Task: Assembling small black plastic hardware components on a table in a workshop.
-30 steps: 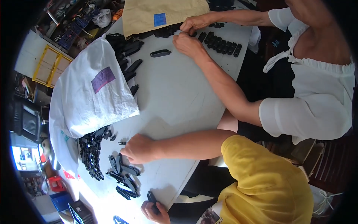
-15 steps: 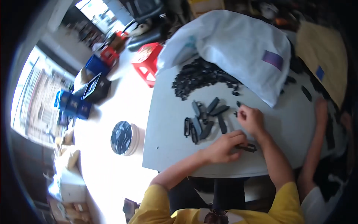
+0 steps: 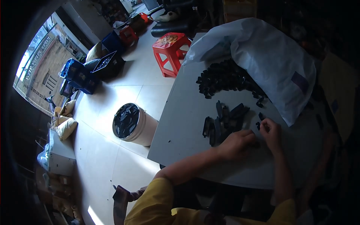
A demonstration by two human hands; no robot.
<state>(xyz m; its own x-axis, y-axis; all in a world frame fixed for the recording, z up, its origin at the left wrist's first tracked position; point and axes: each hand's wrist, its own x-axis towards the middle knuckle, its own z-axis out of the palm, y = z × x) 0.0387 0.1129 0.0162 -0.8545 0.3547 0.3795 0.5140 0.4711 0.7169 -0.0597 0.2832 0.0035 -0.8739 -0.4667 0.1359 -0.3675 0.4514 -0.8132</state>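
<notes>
My left hand (image 3: 237,145) is closed at the near side of the table, its fingers curled over a dark elongated plastic frame (image 3: 255,144), mostly hidden under them. To its right, my right hand (image 3: 270,131) is bent into a pinch; whatever lies between the fingertips is too small to make out. Small black pieces (image 3: 261,116) lie right by those fingertips. Left of both hands is a loose group of long black plastic parts (image 3: 225,116), some of them open frames. Farther back, a heap of small black pieces (image 3: 221,77) spreads from a white sack (image 3: 266,45).
The table (image 3: 180,123) has its left edge beside a pale bucket (image 3: 148,129) filled with black parts. A red stool (image 3: 170,52) stands at the table's far left corner. Another person's arm (image 3: 318,165) rests at the right, near a tan sack (image 3: 339,93).
The view has swung left and darkened, so the table now sits farther right. Both hands keep about the same places over the table, the left nearer the long black parts.
</notes>
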